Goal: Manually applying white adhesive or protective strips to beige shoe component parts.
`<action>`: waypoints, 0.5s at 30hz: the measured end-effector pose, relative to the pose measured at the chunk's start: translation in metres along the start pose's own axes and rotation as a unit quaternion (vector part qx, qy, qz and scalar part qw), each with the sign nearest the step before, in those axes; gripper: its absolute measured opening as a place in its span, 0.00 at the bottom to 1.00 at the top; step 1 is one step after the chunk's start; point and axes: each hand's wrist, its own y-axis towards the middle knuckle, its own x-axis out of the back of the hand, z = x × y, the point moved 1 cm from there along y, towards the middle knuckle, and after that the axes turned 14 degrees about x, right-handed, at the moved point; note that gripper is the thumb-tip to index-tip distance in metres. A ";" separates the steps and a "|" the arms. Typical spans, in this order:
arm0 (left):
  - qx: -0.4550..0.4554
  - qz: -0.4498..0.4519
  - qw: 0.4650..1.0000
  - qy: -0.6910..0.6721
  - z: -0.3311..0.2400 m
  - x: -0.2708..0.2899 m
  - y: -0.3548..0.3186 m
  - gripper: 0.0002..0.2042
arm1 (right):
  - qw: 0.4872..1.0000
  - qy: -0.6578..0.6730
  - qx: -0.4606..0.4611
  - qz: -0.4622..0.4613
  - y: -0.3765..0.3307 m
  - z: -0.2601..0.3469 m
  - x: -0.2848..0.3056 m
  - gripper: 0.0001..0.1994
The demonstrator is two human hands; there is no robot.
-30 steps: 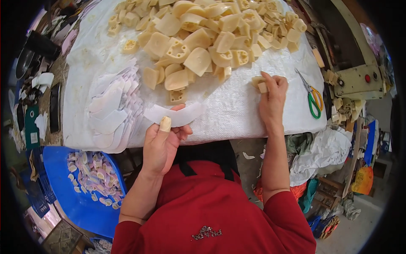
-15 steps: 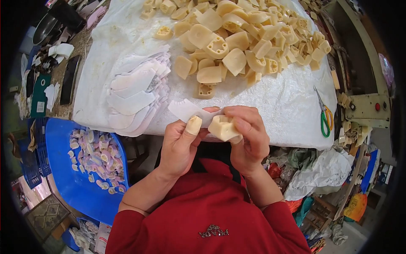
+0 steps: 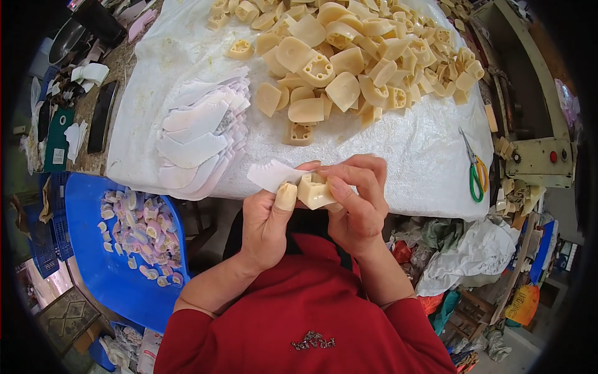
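At the near edge of a white-covered tabletop, a person in red is holding both hands close together. The right hand is gripping one cream, hollow block from its right side; the left hand is pinching one white strip under a thumb wearing a cream cover. The strip is lying left of the block, its long axis running roughly left to right, its right end disappearing behind the block; I cannot tell whether they are touching. The left thumb is resting just beside the block. Beyond, one heap of cream blocks and one stack of white strips are lying, both overlapping too much for counting. One pair of scissors is lying rightward; one blue basin is standing lower left.
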 end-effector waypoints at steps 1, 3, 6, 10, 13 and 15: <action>0.000 -0.001 1.000 0.000 0.001 -0.001 -0.001 0.21 | 0.998 -0.050 0.012 0.023 0.003 0.000 0.002 0.17; -0.036 -0.030 0.999 0.019 0.002 -0.002 -0.002 0.20 | 0.994 -0.100 0.025 0.046 0.005 -0.001 0.002 0.16; -0.048 -0.023 0.995 0.080 -0.007 0.000 0.000 0.20 | 0.992 -0.116 0.022 0.053 0.005 -0.003 0.001 0.14; -0.097 -0.071 0.979 0.162 -0.016 0.008 -0.001 0.18 | 0.985 -0.126 0.039 0.112 0.003 -0.007 0.010 0.15; -0.090 -0.149 0.970 0.171 -0.023 0.013 -0.002 0.11 | 0.975 -0.162 0.032 0.147 0.012 0.000 0.011 0.14; -0.093 -0.140 0.965 0.201 -0.021 0.014 -0.001 0.10 | 0.965 -0.197 0.025 0.174 0.018 0.004 0.011 0.14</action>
